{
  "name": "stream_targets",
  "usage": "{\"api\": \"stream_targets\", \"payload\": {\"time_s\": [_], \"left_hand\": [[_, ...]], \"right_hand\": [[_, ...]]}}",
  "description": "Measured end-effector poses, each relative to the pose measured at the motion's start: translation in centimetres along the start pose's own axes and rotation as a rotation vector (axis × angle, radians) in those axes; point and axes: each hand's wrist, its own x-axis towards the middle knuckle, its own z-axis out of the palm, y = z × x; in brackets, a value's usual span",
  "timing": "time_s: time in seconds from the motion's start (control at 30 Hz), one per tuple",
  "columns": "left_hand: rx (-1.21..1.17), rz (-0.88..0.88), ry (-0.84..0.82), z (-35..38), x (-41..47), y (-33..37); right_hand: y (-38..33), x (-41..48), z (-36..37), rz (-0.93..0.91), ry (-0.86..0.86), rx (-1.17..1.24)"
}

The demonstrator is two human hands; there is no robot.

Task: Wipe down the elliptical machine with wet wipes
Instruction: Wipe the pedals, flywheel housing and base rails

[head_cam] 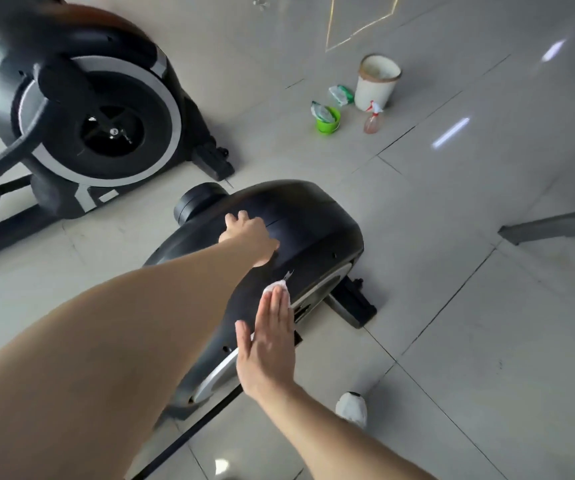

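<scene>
Head view: wipe (pixel 274 289) only pinned to cover (pixel 314 216) by flat right hand (pixel 268 348), left hand (pixel 248 233) laid open atop; easily dropped.

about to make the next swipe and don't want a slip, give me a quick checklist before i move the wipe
1. Wipe under right hand: ok, flat fingers press it on the housing.
2. Left hand braced: ok, it rests on top of the housing.
3. Wipe wet and clean enough: cannot tell.
4. Spare wipes close by: not ok, they sit in the bucket across the floor, probably out of reach.
5. Bin ready: ok, upright and open.
</scene>
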Motion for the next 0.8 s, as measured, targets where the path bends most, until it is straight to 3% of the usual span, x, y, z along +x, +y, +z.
{"api": "stream_targets", "payload": {"time_s": [0.13,0.33,0.43,0.57,0.8], "left_hand": [[-0.108,0.187,0.069,-0.7,-1.4,-5.2],[-0.161,0.312,0.254,1.5,-3.3,-11.7],[-0.149,0.335,0.281,3.0,-4.8,-12.9],[-0.122,0.253,0.227,4.1,-6.4,-14.2],[-0.006,0.186,0.089,4.7,-7.3,-15.2]], "right_hand": [[1.1,1.1,-0.8,-0.005,-0.009,-0.039],[1.9,8.0,-3.2,0.206,0.089,0.002],[-0.3,5.4,-1.0,0.197,0.141,0.052],[-0.9,0.2,0.7,0.059,0.06,-0.002],[2.2,7.0,-3.0,0.163,0.077,0.051]]}}
